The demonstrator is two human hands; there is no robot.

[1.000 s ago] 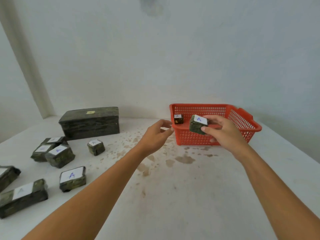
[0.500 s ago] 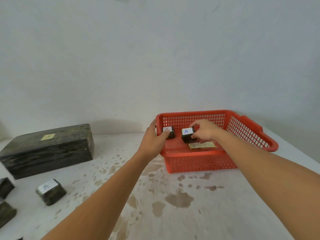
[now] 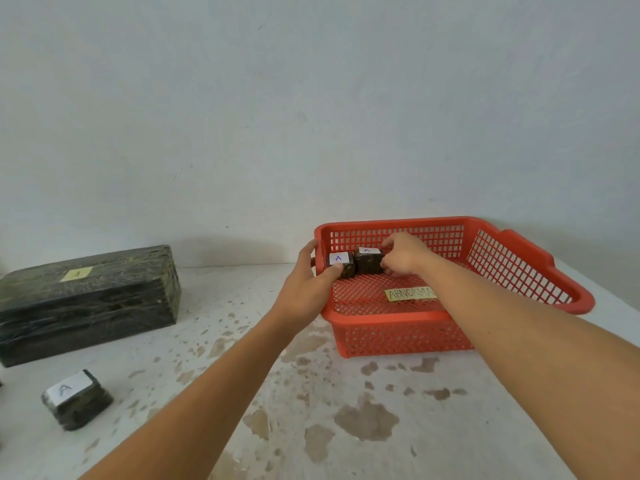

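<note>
Since half a second ago we have brought the second block (image 3: 369, 264) down onto the floor of the red basket (image 3: 381, 318), touching the first block (image 3: 341, 265) in the far left corner, and our right hand (image 3: 403, 256) still has its fingers curled round it. Our left hand (image 3: 308, 287) grips the basket's left wall, fingers outside and thumb inside against the first block. We judge the drop as good as done: next is letting go and fetching the loose block (image 3: 74, 398) on the counter (image 3: 415, 445) near the big box (image 3: 86, 299); the ABNORMAL label (image 3: 410, 293) lies bare on the basket floor.
</note>
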